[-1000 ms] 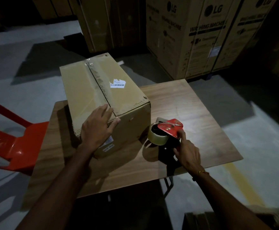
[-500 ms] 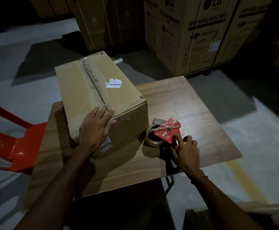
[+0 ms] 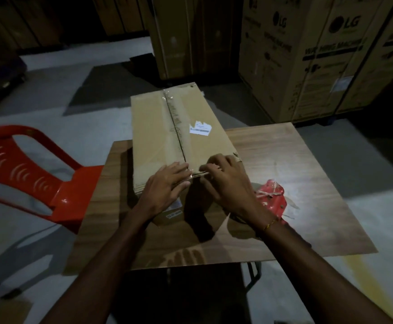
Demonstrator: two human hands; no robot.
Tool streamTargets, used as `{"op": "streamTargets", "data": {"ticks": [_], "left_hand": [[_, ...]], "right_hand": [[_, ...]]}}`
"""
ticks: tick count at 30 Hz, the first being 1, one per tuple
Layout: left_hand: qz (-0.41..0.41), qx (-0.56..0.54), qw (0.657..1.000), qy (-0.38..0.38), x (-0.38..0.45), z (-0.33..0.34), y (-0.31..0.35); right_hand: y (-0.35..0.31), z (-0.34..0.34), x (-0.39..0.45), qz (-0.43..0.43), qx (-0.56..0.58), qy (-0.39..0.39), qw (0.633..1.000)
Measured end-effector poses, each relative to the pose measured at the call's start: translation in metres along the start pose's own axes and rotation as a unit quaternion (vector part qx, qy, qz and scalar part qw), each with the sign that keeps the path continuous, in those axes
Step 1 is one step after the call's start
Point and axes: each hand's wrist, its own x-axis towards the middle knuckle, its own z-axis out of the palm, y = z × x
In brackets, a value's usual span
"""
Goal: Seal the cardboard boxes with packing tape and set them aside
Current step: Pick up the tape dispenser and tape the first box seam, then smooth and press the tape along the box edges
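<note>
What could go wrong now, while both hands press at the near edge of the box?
The box overhangs the far edge of the table, so a forward push may tip it off. The tape dispenser lies right behind the right hand; a backward wrist movement could knock it. The left hand only rests flat.

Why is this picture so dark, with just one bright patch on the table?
Head view: the room is dim, and light falls in a pool on the wooden table right of the cardboard box; the hands and box cast hard shadows toward the camera; the stacked LG cartons behind look blurred and lean outward, a wide-angle effect.
</note>
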Motion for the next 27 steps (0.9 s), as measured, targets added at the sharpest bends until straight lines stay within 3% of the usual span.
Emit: {"op": "streamTargets", "data": {"ticks": [3,6,15,27], "left_hand": [[0.004,-0.064,0.997,0.049,-0.004,-0.005,-0.006],[-0.017,-0.081,0.992,0.095,-0.002,-0.007,-0.007],[-0.108,0.035,0.994,0.001,0.032,-0.017,-0.023],[-0.113,0.108,0.987,0.025,0.047,-0.015,-0.026]], "right_hand": [[-0.005,0.011,0.018,-0.043,-0.028,-0.075,0.996],[-0.003,0.016,0.031,-0.025,-0.032,-0.075,0.996],[0.003,0.018,0.078,0.018,-0.027,-0.175,0.984],[0.023,0.046,0.142,0.051,-0.04,-0.173,0.983]]}}
